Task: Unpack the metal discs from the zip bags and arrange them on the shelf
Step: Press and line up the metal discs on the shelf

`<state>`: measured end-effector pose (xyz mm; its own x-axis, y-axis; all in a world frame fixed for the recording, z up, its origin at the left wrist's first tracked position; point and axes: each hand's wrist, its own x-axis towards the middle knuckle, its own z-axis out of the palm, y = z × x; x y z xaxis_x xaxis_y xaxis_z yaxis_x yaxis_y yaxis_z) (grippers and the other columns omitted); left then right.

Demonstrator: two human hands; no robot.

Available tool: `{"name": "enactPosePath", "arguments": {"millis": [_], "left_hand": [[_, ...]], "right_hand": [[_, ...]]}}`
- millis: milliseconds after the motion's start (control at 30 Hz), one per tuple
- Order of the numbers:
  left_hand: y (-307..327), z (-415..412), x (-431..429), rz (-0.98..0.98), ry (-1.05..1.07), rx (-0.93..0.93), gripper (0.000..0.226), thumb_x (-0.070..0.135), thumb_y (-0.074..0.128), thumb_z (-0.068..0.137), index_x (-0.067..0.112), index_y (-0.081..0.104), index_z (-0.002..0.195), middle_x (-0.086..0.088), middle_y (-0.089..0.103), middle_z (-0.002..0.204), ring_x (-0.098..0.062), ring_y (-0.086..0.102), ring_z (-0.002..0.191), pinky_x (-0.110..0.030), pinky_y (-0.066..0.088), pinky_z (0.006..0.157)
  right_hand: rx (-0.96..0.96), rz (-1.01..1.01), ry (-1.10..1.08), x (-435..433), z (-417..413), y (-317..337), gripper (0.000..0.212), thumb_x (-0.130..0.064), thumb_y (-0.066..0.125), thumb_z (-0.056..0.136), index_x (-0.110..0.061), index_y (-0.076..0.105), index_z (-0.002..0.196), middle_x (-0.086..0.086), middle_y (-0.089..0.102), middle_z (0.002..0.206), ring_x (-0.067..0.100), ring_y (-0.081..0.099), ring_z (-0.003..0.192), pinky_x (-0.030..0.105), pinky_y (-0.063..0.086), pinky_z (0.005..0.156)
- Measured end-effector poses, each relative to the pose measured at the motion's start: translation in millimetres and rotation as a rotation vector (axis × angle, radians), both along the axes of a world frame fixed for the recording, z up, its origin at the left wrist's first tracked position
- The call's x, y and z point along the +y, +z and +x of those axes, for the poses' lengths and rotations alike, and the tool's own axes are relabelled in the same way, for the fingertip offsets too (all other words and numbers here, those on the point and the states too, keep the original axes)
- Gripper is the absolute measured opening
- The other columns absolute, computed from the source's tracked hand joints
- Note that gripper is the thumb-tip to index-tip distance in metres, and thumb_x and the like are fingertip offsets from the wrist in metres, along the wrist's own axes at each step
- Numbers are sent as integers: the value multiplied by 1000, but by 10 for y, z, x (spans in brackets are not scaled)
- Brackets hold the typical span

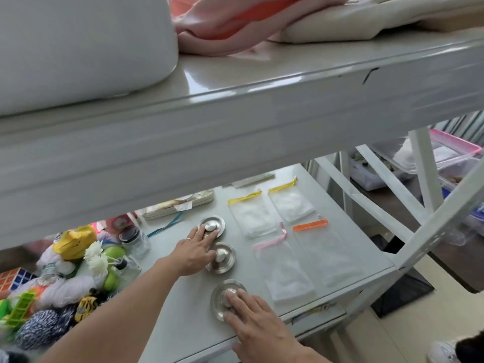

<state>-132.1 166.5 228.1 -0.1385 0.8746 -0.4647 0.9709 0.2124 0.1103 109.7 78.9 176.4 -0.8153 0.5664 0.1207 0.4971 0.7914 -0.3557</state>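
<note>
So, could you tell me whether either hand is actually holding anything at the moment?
Neither grips anything. The left hand lies flat across two discs; right hand fingertips rest on the nearest disc.

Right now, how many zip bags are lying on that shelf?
4: two yellow-zip bags at the back, a pink-zip bag and an orange-zip bag nearer; none visibly hidden.

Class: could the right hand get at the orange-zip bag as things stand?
Probably yes. The right hand rests on the nearest disc, and the orange-zip bag lies flat farther back to its right with nothing between.
</note>
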Motion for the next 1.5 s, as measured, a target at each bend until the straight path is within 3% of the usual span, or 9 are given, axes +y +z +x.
{"name": "enactPosePath", "arguments": {"millis": [300,667,900,1133,1500], "left_hand": [[-42,59,194,19,-8,-32,73,45,34,102,36,-1,165,-6,-14,175,-26,-13,161,-48,9,130],[-117,186,263,97,96,-59,77,65,38,96,42,7,163,-3,-11,175,-26,-10,162,-51,10,129],[-111,204,258,106,123,-71,75,65,38,97,43,9,163,-1,-9,175,-27,-9,162,-50,10,129],[-112,217,268,123,121,-63,73,63,38,97,44,11,162,-1,-7,176,-26,-8,162,-50,11,129],[-80,214,228,190,155,-127,70,60,41,98,42,16,161,-2,-2,176,-29,-3,162,-50,12,129]], "right_hand": [[-19,6,-62,-20,16,42,39,-46,46,60,-36,72,86,-4,74,120,17,72,106,25,59,81],[-55,12,-74,-10,57,50,38,-48,44,67,-35,71,89,-2,73,122,17,71,107,30,60,83],[-80,-1,-102,39,43,6,54,-48,49,49,-34,67,98,0,68,130,19,68,113,32,57,90],[-100,-1,-118,73,16,39,51,-45,62,47,-32,69,95,1,67,131,21,67,116,33,56,93],[-123,31,-127,44,21,66,58,-49,65,47,-31,67,102,4,66,133,22,65,118,34,56,94]]}}
